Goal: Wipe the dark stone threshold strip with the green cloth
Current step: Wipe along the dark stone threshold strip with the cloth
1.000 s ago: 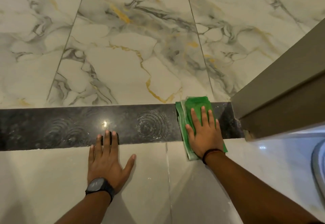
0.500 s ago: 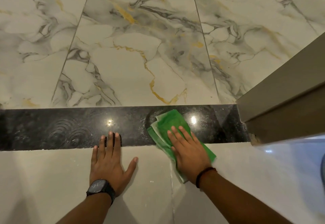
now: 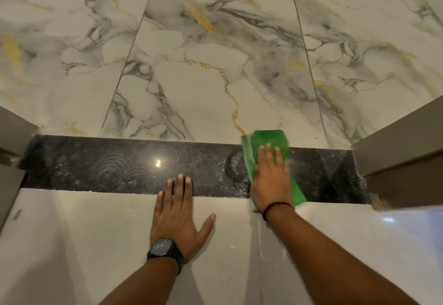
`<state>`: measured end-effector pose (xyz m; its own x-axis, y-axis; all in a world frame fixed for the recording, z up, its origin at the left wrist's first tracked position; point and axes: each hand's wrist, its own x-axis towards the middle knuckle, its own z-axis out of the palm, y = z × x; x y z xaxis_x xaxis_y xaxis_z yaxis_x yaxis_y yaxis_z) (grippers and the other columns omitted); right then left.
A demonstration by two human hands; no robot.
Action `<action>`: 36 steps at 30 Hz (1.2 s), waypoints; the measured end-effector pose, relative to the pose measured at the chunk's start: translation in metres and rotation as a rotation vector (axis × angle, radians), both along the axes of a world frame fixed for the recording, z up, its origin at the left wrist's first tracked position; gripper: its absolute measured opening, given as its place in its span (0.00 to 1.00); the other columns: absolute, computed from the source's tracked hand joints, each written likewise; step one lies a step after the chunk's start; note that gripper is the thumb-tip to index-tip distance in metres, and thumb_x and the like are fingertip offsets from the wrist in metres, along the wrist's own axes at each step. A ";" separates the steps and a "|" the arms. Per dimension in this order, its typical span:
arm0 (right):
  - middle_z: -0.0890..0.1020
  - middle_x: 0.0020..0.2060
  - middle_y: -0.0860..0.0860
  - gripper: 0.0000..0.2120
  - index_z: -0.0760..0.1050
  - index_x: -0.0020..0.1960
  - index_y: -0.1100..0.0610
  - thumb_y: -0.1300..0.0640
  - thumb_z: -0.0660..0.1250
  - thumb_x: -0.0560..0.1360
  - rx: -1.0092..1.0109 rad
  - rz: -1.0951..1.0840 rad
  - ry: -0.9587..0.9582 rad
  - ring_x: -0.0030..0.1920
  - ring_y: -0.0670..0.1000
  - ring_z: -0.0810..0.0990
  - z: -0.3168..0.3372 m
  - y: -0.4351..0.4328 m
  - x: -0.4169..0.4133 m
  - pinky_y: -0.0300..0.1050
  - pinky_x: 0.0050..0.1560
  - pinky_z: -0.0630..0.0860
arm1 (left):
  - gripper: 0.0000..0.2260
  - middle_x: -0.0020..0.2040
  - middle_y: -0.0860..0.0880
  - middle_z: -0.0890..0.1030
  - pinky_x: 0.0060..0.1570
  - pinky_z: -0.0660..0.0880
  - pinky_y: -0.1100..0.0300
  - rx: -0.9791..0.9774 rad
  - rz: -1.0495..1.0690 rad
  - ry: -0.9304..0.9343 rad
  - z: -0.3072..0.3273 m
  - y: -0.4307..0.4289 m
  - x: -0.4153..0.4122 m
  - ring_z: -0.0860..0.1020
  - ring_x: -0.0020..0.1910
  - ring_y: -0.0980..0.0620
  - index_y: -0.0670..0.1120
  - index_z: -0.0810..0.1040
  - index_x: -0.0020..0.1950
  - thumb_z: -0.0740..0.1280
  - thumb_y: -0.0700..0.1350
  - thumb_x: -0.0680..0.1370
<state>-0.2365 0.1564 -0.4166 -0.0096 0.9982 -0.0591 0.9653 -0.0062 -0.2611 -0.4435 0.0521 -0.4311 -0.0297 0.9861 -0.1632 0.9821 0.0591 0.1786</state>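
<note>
- i see the right hand (image 3: 272, 177) flat, fingers together, pressing the green cloth (image 3: 268, 141) onto the dark stone threshold strip (image 3: 119, 161); it pins the cloth by palm pressure, not a closed grasp.
- the cloth lies across the strip's right part, its far edge lapping onto the marble floor (image 3: 215, 65).
- the left hand (image 3: 178, 213) is spread open, holding nothing, braced on the near pale tile (image 3: 72, 244) with fingertips reaching the strip.
- my judgement: partway. swirl marks show from the left stretch up to just left of the cloth, so most of the strip looks covered; the right end by the door frame (image 3: 395, 156) looks clear, though i can't be sure.
- versus half a second ago, the cloth has shifted right and straightened from its diagonal; the left hand has stayed put.
</note>
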 end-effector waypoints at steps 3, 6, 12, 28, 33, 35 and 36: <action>0.52 0.76 0.55 0.32 0.44 0.75 0.56 0.64 0.54 0.74 0.006 0.265 0.034 0.75 0.56 0.45 0.001 -0.012 -0.063 0.57 0.72 0.43 | 0.42 0.79 0.46 0.49 0.73 0.46 0.47 0.004 -0.069 0.022 -0.001 -0.006 -0.023 0.44 0.77 0.46 0.46 0.45 0.78 0.49 0.71 0.73; 0.50 0.76 0.53 0.34 0.42 0.75 0.55 0.63 0.53 0.73 -0.022 0.472 0.049 0.75 0.53 0.40 -0.001 -0.036 -0.090 0.54 0.70 0.35 | 0.42 0.79 0.45 0.47 0.73 0.45 0.47 0.012 0.061 0.088 -0.004 -0.016 -0.068 0.42 0.77 0.47 0.46 0.42 0.78 0.47 0.71 0.73; 0.67 0.71 0.52 0.34 0.60 0.72 0.55 0.65 0.62 0.67 0.002 0.651 0.082 0.73 0.54 0.58 0.006 -0.058 -0.045 0.60 0.69 0.56 | 0.40 0.78 0.46 0.45 0.74 0.47 0.45 -0.012 0.185 0.098 -0.004 -0.018 -0.106 0.42 0.77 0.46 0.46 0.40 0.77 0.44 0.70 0.74; 0.45 0.76 0.54 0.36 0.39 0.74 0.56 0.64 0.55 0.73 0.000 0.263 0.028 0.75 0.56 0.40 -0.001 0.003 -0.152 0.55 0.70 0.38 | 0.38 0.78 0.46 0.46 0.74 0.45 0.47 0.004 0.200 0.060 -0.003 -0.006 -0.116 0.41 0.77 0.47 0.45 0.43 0.78 0.48 0.66 0.75; 0.46 0.76 0.52 0.37 0.40 0.74 0.55 0.66 0.54 0.71 -0.032 0.484 0.042 0.74 0.52 0.38 -0.002 -0.018 -0.174 0.53 0.70 0.34 | 0.38 0.78 0.46 0.46 0.74 0.42 0.50 0.035 0.187 0.050 -0.002 -0.002 -0.118 0.43 0.77 0.47 0.44 0.45 0.78 0.47 0.66 0.76; 0.46 0.76 0.49 0.37 0.41 0.75 0.53 0.67 0.53 0.70 -0.058 0.599 0.068 0.73 0.49 0.35 -0.001 -0.027 -0.158 0.50 0.70 0.33 | 0.39 0.78 0.47 0.43 0.74 0.41 0.50 0.034 0.201 0.052 -0.002 -0.004 -0.119 0.41 0.77 0.48 0.44 0.43 0.78 0.46 0.67 0.75; 0.46 0.76 0.48 0.38 0.42 0.75 0.52 0.68 0.53 0.70 -0.072 0.646 0.080 0.72 0.47 0.34 0.001 -0.030 -0.147 0.49 0.70 0.32 | 0.39 0.78 0.47 0.42 0.74 0.41 0.50 0.031 0.224 0.046 -0.002 -0.005 -0.121 0.40 0.77 0.48 0.44 0.41 0.77 0.46 0.68 0.75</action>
